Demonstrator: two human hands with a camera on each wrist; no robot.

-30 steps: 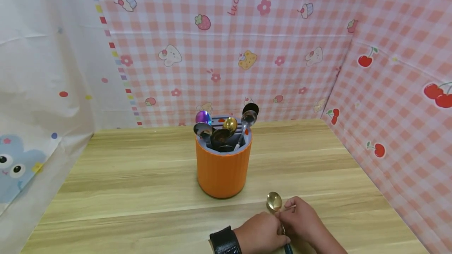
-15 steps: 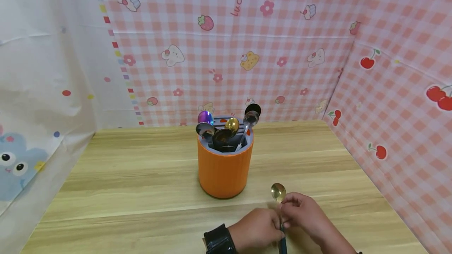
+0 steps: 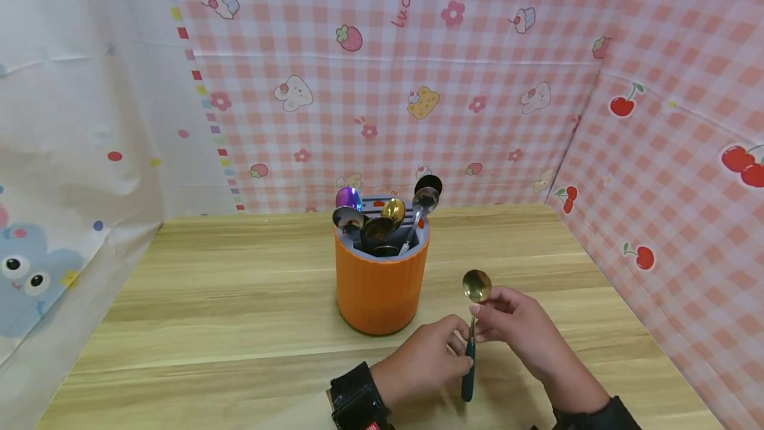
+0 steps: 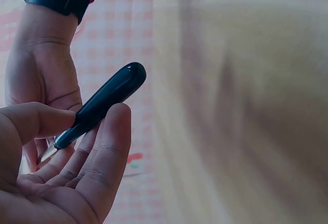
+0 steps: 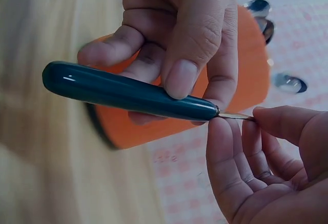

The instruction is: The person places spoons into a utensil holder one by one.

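Observation:
A spoon with a gold bowl (image 3: 477,285) and a glossy dark green handle (image 3: 468,373) is held in front of me, bowl pointing away. My right hand (image 3: 522,330) pinches its thin gold neck just below the bowl. On the handle, my left hand (image 3: 425,358) has its thumb pressed, with fingers behind, as the right wrist view shows. Seen from the left wrist, the rounded handle end (image 4: 128,75) sticks out past the left fingers, while the bowl is hidden there.
An orange ribbed cutlery holder (image 3: 382,294) with a grey slotted top stands beyond my left hand. Several spoons poke out of it, among them a purple one (image 3: 348,198) and a gold one (image 3: 394,210). A pink checked cloth (image 3: 370,71) hangs behind the wooden table (image 3: 209,324).
Both hands have lifted the spoon and moved it away from me, bringing more of its green handle into sight. The orange holder stays where it was.

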